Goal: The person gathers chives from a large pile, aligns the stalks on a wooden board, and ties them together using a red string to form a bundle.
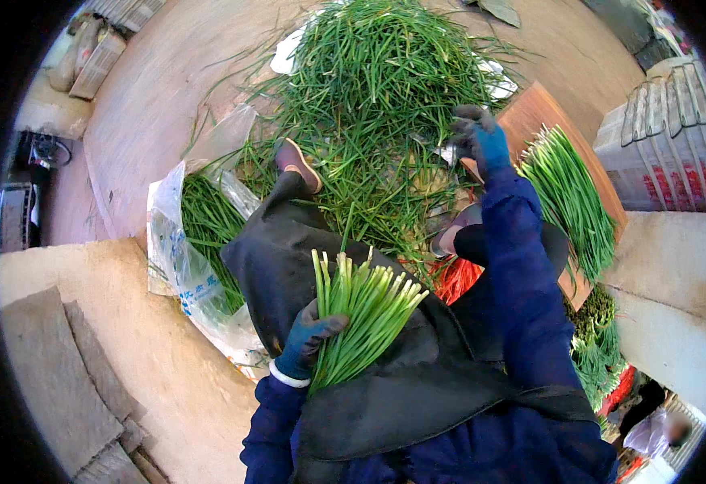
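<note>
My left hand point(313, 339), in a dark knit work glove with a white cuff, is closed around a bunch of green garlic-chive-like stalks point(362, 320), pale cut ends pointing away from me, over my black apron point(401, 399). My right hand point(477, 136), gloved too, is raised at the near right edge of a large heap of loose green leaves point(383, 66); its fingers are bent and partly spread, with nothing clearly held. Right of it, a neat pile of the same stalks point(571, 199) lies on a brown wooden board point(531, 115).
Left of my leg stands a plastic-lined box point(174, 242) of greens. Red strings point(456, 281) lie near my right shoe point(459, 230). Stacked cartons point(661, 157) are at right, above more bundled greens point(595, 357). Flattened cardboard point(56, 375) lies lower left. Another person point(655, 432) is at lower right.
</note>
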Motion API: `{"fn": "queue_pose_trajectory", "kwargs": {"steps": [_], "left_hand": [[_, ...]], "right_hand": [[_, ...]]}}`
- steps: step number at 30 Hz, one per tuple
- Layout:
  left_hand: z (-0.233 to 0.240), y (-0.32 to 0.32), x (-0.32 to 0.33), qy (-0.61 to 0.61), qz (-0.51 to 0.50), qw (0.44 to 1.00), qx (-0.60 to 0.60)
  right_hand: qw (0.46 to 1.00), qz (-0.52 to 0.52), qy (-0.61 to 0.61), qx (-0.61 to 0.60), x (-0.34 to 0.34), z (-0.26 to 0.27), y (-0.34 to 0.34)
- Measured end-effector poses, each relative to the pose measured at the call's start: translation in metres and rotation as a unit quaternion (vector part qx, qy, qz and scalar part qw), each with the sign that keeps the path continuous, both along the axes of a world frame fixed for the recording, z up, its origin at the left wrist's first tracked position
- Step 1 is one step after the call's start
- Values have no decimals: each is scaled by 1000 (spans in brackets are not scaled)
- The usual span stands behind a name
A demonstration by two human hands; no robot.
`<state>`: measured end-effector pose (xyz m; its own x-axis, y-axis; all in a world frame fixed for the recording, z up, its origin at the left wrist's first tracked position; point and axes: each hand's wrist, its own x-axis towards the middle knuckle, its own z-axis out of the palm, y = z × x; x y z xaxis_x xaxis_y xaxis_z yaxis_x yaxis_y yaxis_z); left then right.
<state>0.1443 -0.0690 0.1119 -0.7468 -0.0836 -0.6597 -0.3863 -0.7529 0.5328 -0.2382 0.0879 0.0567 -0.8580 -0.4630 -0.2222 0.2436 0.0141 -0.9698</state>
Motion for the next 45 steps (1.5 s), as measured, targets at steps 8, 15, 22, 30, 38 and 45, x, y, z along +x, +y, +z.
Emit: {"fn": "queue_pose_trajectory", "kwargs": {"steps": [8,15,22,30,38,45], "left_hand": [[-5,1,12,-1,77,997,32],[-13,-2,18,21,109,993,28],[-19,0,27,21,132,991,7],[-40,-2,45,60,152,986,16],[-30,-1,35,21,146,988,-35],[-35,-6,45,-4,158,987,-19]], "right_hand": [[834,482,248,103,152,26,-44],[973,231,12,22,60,15,-28],[865,490,-94,49,167,20,-48],[869,485,36,91,153,7,-48],[995,-58,72,26,-60,42,-9],[814,546,-27,196,146,36,-81]]}}
